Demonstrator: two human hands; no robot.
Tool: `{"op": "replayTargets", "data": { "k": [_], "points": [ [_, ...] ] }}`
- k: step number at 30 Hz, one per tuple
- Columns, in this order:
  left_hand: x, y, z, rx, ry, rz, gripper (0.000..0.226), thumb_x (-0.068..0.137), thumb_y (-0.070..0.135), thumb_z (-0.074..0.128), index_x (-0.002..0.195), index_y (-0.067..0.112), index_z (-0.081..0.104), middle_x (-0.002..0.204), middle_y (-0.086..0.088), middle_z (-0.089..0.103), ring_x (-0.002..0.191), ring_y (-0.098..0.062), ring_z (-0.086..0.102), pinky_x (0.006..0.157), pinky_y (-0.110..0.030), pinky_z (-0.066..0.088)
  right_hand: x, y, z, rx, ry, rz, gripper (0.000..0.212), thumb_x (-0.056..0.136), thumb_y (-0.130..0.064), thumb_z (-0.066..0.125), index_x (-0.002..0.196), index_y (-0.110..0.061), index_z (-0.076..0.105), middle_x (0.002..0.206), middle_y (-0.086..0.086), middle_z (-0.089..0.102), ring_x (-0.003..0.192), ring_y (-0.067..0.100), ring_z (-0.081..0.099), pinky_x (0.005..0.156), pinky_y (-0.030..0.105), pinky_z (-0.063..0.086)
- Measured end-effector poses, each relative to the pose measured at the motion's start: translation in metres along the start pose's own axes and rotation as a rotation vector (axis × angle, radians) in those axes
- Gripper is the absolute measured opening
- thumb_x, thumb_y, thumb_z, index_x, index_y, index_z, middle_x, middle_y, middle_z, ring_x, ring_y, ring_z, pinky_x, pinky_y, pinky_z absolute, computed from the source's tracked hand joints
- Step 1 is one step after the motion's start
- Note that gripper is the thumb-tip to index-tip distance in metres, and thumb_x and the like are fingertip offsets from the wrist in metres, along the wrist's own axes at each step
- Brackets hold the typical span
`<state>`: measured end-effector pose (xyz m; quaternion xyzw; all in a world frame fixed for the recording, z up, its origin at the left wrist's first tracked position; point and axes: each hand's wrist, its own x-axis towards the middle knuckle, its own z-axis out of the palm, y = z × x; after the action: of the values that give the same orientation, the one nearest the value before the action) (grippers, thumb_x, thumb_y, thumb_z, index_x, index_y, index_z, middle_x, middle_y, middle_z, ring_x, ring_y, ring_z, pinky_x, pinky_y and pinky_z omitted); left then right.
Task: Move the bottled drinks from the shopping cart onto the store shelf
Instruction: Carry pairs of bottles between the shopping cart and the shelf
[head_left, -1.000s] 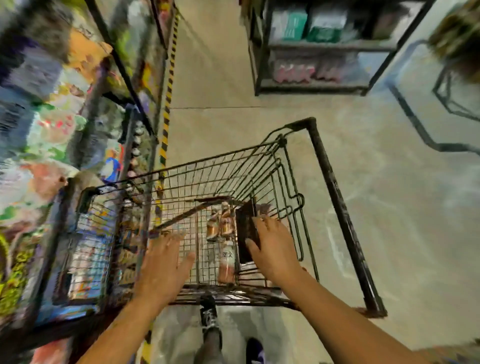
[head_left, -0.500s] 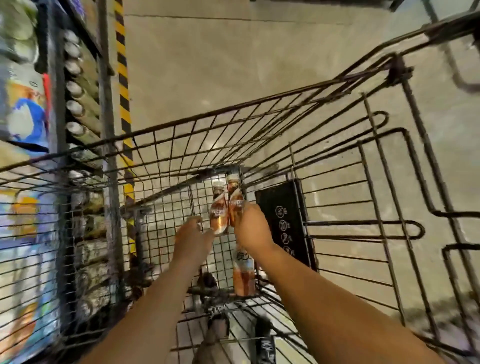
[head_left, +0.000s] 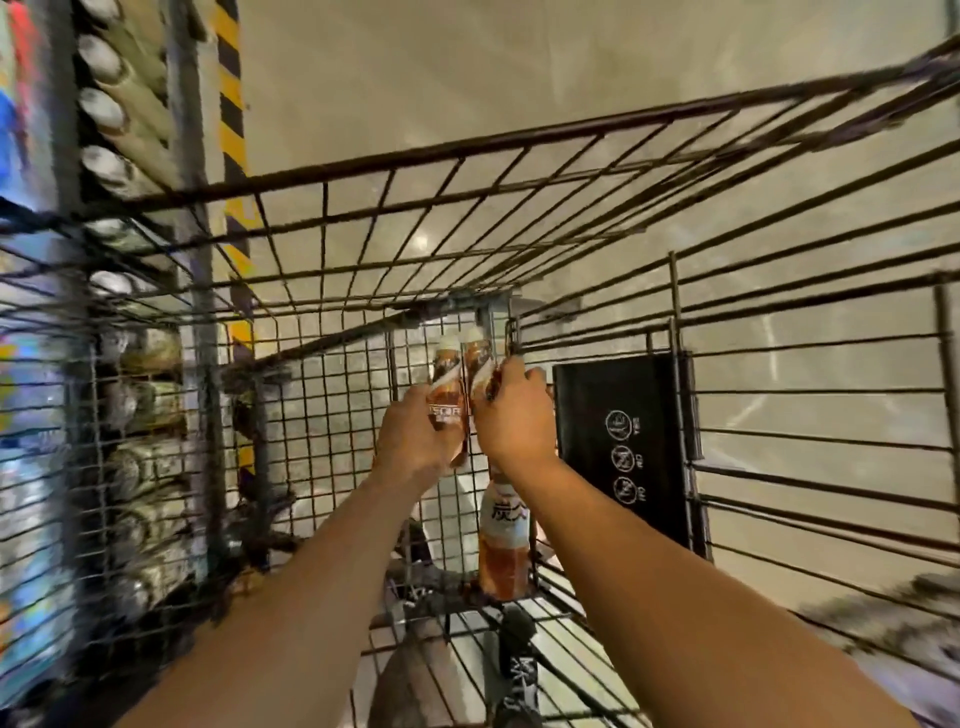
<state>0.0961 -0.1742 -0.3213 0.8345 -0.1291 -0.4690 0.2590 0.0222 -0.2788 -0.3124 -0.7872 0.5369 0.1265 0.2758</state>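
Observation:
Both my arms reach deep into the wire shopping cart (head_left: 467, 150). My left hand (head_left: 415, 441) grips a brown bottled drink with a white cap (head_left: 447, 384). Right beside it, my right hand (head_left: 514, 415) grips a second brown bottle (head_left: 477, 358); the two bottles touch side by side. A third brown-and-white bottle (head_left: 504, 540) lies on the cart floor below my right wrist. The store shelf (head_left: 130, 364) stands at the left, behind the cart's wire wall.
Rows of white-capped bottles (head_left: 104, 109) and cans fill the shelf at the left. A black panel with white icons (head_left: 623, 441) hangs on the cart's right inner wall. A yellow-black striped strip (head_left: 228, 104) runs along the concrete floor. My shoes show under the cart.
The camera has leaned further down into the cart. Both hands, which a second ago hovered over the cart, have closed round the two upper bottles.

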Motion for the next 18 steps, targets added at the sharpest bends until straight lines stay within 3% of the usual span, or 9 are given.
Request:
{"op": "replayTargets", "data": {
  "k": [4, 8, 11, 13, 15, 18],
  "points": [
    [0.001, -0.022, -0.002, -0.01, 0.003, -0.069, 0.03, 0.073, 0.045, 0.069, 0.092, 0.022, 0.07, 0.083, -0.002, 0.071, 0.075, -0.021, 0.07, 0.061, -0.036, 0.056, -0.006, 0.0, 0.011, -0.058, -0.042, -0.007, 0.046, 0.086, -0.037, 0.078, 0.12, -0.022, 0.051, 0.108, 0.006, 0.071, 0.098, 0.031, 0.069, 0.08, 0.047, 0.062],
    [-0.02, -0.023, -0.015, -0.097, -0.003, -0.088, 0.026, 0.082, 0.027, 0.08, 0.104, 0.018, 0.068, 0.092, -0.002, 0.071, 0.082, -0.018, 0.069, 0.065, -0.032, 0.054, -0.009, 0.006, 0.016, -0.059, -0.044, 0.022, 0.05, 0.081, -0.037, 0.085, 0.116, -0.023, 0.052, 0.105, 0.003, 0.075, 0.097, 0.03, 0.072, 0.079, 0.046, 0.064],
    [-0.033, -0.028, -0.023, -0.161, 0.009, -0.112, 0.032, 0.083, 0.025, 0.081, 0.11, 0.023, 0.064, 0.097, 0.0, 0.071, 0.086, -0.019, 0.071, 0.071, -0.038, 0.061, -0.014, 0.006, 0.011, -0.003, -0.057, 0.008, 0.042, 0.081, -0.035, 0.084, 0.112, -0.024, 0.058, 0.102, 0.0, 0.074, 0.093, 0.024, 0.073, 0.075, 0.042, 0.064],
    [-0.043, -0.027, -0.031, -0.205, 0.029, -0.107, 0.036, 0.084, 0.023, 0.082, 0.114, 0.022, 0.063, 0.099, 0.001, 0.072, 0.086, -0.017, 0.071, 0.062, -0.026, 0.061, -0.024, 0.004, 0.005, 0.058, -0.062, -0.02, 0.036, 0.08, -0.036, 0.083, 0.106, -0.027, 0.06, 0.099, -0.005, 0.072, 0.089, 0.019, 0.072, 0.073, 0.039, 0.063],
    [-0.057, -0.022, -0.043, -0.254, 0.069, -0.096, 0.039, 0.084, 0.022, 0.083, 0.118, 0.022, 0.063, 0.099, 0.006, 0.071, 0.083, -0.007, 0.068, 0.051, -0.012, 0.049, -0.037, -0.002, -0.006, 0.13, -0.064, -0.058, 0.032, 0.078, -0.035, 0.082, 0.101, -0.031, 0.061, 0.095, -0.01, 0.071, 0.084, 0.012, 0.071, 0.072, 0.04, 0.063],
    [-0.088, -0.007, -0.067, -0.322, 0.115, -0.077, 0.04, 0.086, 0.024, 0.082, 0.119, 0.026, 0.059, 0.097, 0.012, 0.067, 0.08, 0.001, 0.064, 0.048, -0.007, 0.045, -0.063, -0.016, -0.03, 0.244, -0.08, -0.117, 0.032, 0.079, -0.03, 0.084, 0.103, -0.033, 0.062, 0.095, -0.011, 0.072, 0.084, 0.006, 0.07, 0.075, 0.038, 0.063]
  ]
}}
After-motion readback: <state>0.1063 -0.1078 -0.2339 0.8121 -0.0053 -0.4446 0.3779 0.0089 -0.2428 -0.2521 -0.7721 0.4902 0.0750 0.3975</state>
